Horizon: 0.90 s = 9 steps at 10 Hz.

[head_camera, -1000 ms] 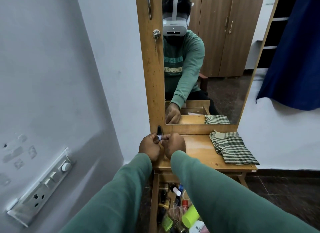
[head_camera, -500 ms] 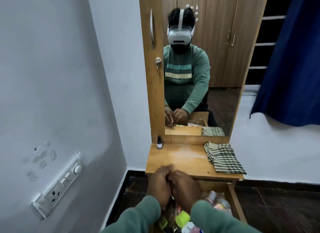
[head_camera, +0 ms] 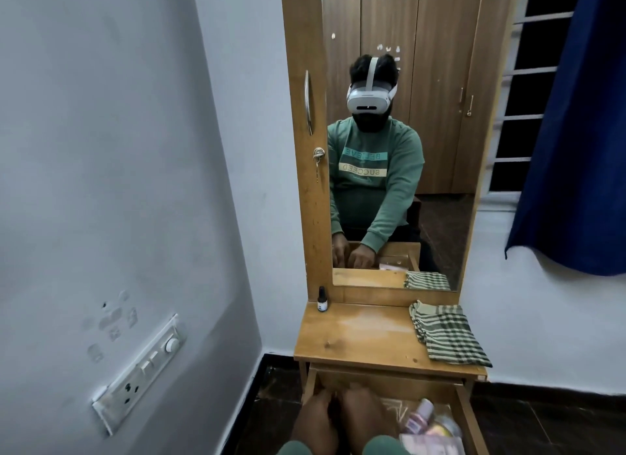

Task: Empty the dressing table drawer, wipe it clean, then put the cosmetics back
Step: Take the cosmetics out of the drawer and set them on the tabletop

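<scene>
A second ago both hands were setting a small dark glass bottle with a white label (head_camera: 321, 299) on the wooden desk (head_camera: 355, 339). Now that bottle stands alone, well beyond the left grip (head_camera: 315, 417) and straight ahead of it, against the base of the mirror (head_camera: 423, 183). The left grip and right grip (head_camera: 364, 417) have dropped side by side into the open wooden drawer (head_camera: 469, 420). Their fingers reach down out of sight, so it cannot be told whether either holds anything. This suggests the emptying has only begun, with one item out and the next pick under way. The bottle is upright, its long axis vertical and its black cap pointing up. Just to the right of the right grip, a pink-and-white plastic bottle (head_camera: 418, 417) lies tilted among blurred cosmetics, its long axis slanting away toward the desk. The folded green-and-cream checked cloth (head_camera: 447, 334) waits flat, far ahead and right of the right grip.
</scene>
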{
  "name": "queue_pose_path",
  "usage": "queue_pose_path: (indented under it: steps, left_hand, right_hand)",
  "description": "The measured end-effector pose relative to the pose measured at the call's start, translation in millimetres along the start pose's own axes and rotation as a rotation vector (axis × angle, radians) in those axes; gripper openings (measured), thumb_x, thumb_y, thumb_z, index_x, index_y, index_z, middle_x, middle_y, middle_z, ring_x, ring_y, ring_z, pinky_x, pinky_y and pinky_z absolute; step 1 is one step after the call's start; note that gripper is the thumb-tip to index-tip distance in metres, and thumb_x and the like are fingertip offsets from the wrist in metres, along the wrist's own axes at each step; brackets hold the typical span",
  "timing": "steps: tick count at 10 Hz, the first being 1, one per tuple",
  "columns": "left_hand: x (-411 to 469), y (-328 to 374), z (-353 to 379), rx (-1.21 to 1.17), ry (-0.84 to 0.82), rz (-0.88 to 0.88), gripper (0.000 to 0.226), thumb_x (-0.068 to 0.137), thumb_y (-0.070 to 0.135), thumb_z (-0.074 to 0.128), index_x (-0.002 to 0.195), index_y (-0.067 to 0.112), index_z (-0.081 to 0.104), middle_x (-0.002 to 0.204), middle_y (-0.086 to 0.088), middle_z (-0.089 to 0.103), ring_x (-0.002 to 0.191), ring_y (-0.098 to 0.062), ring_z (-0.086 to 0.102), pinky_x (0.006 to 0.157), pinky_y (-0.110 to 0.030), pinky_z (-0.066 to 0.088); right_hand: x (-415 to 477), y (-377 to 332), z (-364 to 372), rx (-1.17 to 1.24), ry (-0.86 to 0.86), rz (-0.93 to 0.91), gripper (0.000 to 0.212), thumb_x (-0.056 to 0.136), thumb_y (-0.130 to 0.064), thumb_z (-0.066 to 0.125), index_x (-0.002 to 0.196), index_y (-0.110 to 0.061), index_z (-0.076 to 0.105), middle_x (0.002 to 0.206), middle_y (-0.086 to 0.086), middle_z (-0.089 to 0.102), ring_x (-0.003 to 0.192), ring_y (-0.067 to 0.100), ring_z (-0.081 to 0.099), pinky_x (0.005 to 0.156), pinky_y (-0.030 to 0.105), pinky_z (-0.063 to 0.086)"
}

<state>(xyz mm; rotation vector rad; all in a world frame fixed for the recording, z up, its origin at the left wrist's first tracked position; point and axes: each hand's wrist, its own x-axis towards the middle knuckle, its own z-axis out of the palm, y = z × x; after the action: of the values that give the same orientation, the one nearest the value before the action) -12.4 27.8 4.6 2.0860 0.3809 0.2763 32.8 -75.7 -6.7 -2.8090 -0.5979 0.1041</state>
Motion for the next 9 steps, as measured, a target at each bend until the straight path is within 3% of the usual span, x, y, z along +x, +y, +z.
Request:
queue_pose_path:
  steps: [1,2,3,4,5,6,7,8,9]
  left_hand:
    - [-9.9,-7.2,-5.4,0.491,-0.126,0.355,0.034,0.098,0.010,0.058,0.132,0.012,0.061,0.127,-0.006,0.068,0.118,-0.022,0.063,0.083,-0.011,0.040]
    - [-14.0,6.0,-8.0,0.265,-0.098,0.146,0.028,0.097,0.009,0.061,0.125,0.010,0.065,0.113,-0.004,0.071,0.099,-0.015,0.064,0.084,-0.019,0.047]
    - [-7.3,17.6,-7.2,0.083,-0.031,0.097,0.030,0.096,0.004,0.060,0.124,0.013,0.066,0.100,0.005,0.069,0.091,-0.008,0.063,0.088,-0.027,0.055]
    - [7.4,39.2,-12.8,-0.164,-0.022,0.081,0.038,0.098,-0.008,0.050,0.125,0.013,0.067,0.108,-0.005,0.075,0.101,-0.018,0.071,0.089,-0.033,0.058]
    - [34.5,57.1,-18.9,-0.222,0.050,0.075,0.043,0.098,-0.006,0.051,0.133,0.017,0.063,0.117,0.005,0.071,0.110,-0.012,0.068,0.091,-0.018,0.054]
    - [69.8,65.7,-21.0,-0.249,0.015,0.022,0.057,0.092,-0.011,0.049,0.139,0.020,0.059,0.128,0.002,0.067,0.120,-0.017,0.062,0.110,-0.035,0.048]
    - [103.7,69.4,-19.9,-0.268,-0.067,-0.058,0.052,0.091,-0.011,0.051,0.135,0.015,0.062,0.128,-0.004,0.068,0.122,-0.023,0.061,0.111,-0.040,0.047]
    - [129.3,65.7,-14.9,-0.246,-0.111,-0.113,0.042,0.096,-0.005,0.052,0.134,0.008,0.062,0.127,-0.009,0.068,0.122,-0.029,0.061,0.110,-0.041,0.048]
    - [142.7,59.6,-5.1,-0.283,-0.131,-0.147,0.041,0.097,-0.004,0.052,0.136,0.006,0.061,0.120,-0.005,0.068,0.116,-0.022,0.062,0.102,-0.026,0.046]
  right_hand:
    - [-0.6,-1.4,-16.5,0.037,0.042,-0.043,0.030,0.089,-0.023,0.050,0.107,-0.015,0.073,0.112,0.007,0.070,0.110,0.026,0.065,0.091,0.032,0.048]
    - [2.0,-1.1,-32.2,0.060,0.124,-0.063,0.025,0.087,-0.023,0.054,0.097,-0.015,0.074,0.103,0.008,0.070,0.099,0.029,0.066,0.079,0.032,0.048]
    - [9.7,-3.0,-56.0,0.124,0.218,-0.093,0.024,0.082,-0.029,0.056,0.096,-0.024,0.074,0.099,0.000,0.069,0.094,0.025,0.066,0.075,0.031,0.049]
    - [25.2,-3.7,-84.7,0.160,0.309,-0.108,0.023,0.082,-0.035,0.061,0.101,-0.032,0.074,0.103,-0.008,0.071,0.092,0.018,0.066,0.076,0.031,0.052]
    - [50.7,-3.7,-108.6,0.233,0.372,-0.074,0.022,0.083,-0.031,0.069,0.105,-0.030,0.075,0.102,-0.008,0.074,0.089,0.014,0.067,0.076,0.032,0.056]
    - [79.1,-4.8,-124.2,0.334,0.371,0.014,0.017,0.084,-0.023,0.073,0.100,-0.027,0.076,0.092,-0.004,0.076,0.084,0.018,0.069,0.074,0.032,0.057]
    - [107.5,-6.3,-129.2,0.377,0.382,0.125,0.008,0.083,-0.021,0.073,0.081,-0.029,0.069,0.081,-0.004,0.072,0.077,0.019,0.066,0.068,0.029,0.053]
    - [129.2,-3.9,-125.7,0.396,0.403,0.198,0.005,0.083,-0.021,0.071,0.083,-0.026,0.069,0.082,-0.004,0.069,0.077,0.020,0.063,0.064,0.027,0.045]
    - [147.9,-4.0,-118.2,0.361,0.393,0.205,0.005,0.086,-0.020,0.069,0.089,-0.023,0.071,0.090,0.000,0.071,0.079,0.022,0.062,0.066,0.027,0.043]
